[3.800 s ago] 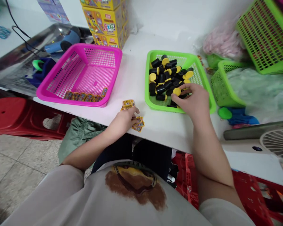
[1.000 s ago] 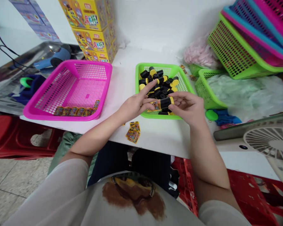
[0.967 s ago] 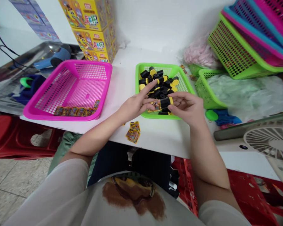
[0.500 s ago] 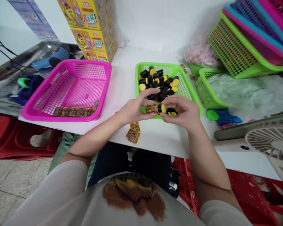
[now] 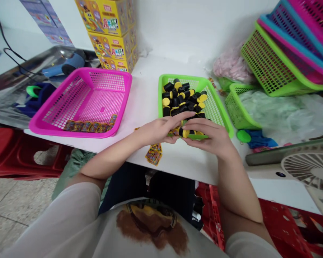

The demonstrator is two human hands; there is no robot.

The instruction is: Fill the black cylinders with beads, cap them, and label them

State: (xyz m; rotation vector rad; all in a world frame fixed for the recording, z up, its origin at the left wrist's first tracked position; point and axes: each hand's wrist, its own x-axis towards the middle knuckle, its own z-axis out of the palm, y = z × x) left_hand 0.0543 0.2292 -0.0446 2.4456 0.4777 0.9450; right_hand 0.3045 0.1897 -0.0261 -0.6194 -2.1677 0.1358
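Between my two hands, at the near edge of a green basket (image 5: 227, 125), is a small black cylinder with a yellow end (image 5: 184, 132). My left hand (image 5: 161, 129) closes round its left part, mostly covering the printed wrap seen there. My right hand (image 5: 207, 134) is curled against the yellow end, its fingertips meeting the left hand's. Behind the hands, the basket holds a heap of similar black and yellow pieces (image 5: 181, 98). Printed yellow stickers (image 5: 154, 154) lie on the white table just below my left hand.
A pink basket (image 5: 78, 133) on the left has a row of wrapped cylinders (image 5: 90, 127) along its near side. Yellow boxes (image 5: 110, 44) are stacked behind it. To the right are a basket of clear plastic bags (image 5: 282, 109), stacked baskets (image 5: 282, 57) and a fan (image 5: 309, 166).
Both hands have lowered slightly toward me and drawn closer together. The left fingers now reach over the cylinder and hide more of its printed wrap. The view has shifted a little.
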